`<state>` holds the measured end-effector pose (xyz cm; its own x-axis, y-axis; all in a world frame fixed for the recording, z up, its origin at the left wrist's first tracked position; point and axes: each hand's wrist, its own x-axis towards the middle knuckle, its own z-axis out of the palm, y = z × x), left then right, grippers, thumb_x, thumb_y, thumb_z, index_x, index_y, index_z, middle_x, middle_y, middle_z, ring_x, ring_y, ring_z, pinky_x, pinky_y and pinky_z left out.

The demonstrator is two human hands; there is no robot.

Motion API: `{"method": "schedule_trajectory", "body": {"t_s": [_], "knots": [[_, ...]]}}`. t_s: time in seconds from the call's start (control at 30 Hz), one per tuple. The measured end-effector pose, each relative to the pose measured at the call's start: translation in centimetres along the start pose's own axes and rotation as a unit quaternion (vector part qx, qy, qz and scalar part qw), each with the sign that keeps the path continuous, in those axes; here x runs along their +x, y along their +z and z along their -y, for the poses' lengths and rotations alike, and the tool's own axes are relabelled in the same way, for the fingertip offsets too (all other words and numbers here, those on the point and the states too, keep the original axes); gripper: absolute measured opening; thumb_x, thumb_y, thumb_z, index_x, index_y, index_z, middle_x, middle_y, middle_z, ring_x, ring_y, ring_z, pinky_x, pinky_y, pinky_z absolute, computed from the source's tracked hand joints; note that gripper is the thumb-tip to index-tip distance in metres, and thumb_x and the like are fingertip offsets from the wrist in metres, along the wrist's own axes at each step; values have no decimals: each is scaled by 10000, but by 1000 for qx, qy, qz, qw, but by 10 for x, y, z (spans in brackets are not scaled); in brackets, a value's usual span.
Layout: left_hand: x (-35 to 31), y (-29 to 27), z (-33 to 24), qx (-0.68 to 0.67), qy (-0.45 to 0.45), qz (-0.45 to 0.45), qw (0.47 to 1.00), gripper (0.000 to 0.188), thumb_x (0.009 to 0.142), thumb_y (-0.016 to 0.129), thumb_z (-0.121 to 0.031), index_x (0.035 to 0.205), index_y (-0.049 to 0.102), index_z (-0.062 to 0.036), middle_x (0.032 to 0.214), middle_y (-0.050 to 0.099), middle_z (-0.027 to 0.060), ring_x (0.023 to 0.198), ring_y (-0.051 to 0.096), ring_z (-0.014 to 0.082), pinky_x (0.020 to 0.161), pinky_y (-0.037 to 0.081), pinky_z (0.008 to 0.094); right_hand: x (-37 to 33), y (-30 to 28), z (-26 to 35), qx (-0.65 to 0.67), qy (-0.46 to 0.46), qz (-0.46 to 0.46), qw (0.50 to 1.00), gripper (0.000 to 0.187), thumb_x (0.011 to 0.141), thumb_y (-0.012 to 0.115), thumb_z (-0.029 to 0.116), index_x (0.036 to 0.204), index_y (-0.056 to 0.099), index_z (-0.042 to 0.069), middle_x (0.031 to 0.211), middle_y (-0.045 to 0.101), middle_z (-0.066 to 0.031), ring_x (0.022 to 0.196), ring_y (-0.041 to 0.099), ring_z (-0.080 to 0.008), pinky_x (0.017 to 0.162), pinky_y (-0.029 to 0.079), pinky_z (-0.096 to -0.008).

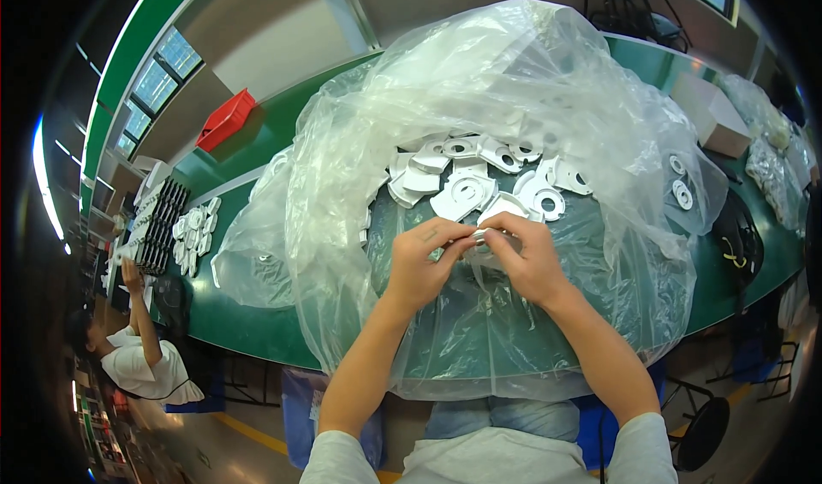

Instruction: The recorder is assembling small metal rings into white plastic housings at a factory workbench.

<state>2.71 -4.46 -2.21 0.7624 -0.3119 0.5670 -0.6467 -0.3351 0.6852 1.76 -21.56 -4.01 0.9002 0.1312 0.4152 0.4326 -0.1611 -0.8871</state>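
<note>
Centrally, left hand [423, 264] and right hand [528, 260] meet, fingertips of both pinching a small white part [479, 237], its shape largely hidden. Part is held over clear plastic sheeting [342, 154], at the near edge of loosely heaped white pieces [467, 191], several with round holes. Green table [235, 308] underneath; red bin [226, 119] far left.
</note>
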Motion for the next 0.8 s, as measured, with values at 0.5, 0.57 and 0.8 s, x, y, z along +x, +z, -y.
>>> {"method": "schedule_trajectory", "body": {"t_s": [0.5,0.57,0.8], "knots": [[-12,7,0,103,108,34,988,152,747,688,-18,885,628,0,786,630,94,642,617,224,549,492,289,0,-5,-4,152,139,-38,978,262,892,547,142,701,582,-33,594,575,-20,530,475,-44,481,357,-217],[-16,10,-8,-5,-55,39,998,133,759,673,8,885,634,-6,773,624,91,636,614,209,544,483,280,-2,-9,2,100,111,-49,988,215,867,577,119,721,594,-39,590,581,-23,519,487,-43,477,363,-207],[-8,8,-8,16,62,-97,993,182,730,681,52,890,642,-24,799,640,95,672,626,211,556,491,279,5,-19,22,-61,-121,-23,990,154,688,676,8,837,652,39,864,663,-61,859,616,-248,729,465,-303]]}}
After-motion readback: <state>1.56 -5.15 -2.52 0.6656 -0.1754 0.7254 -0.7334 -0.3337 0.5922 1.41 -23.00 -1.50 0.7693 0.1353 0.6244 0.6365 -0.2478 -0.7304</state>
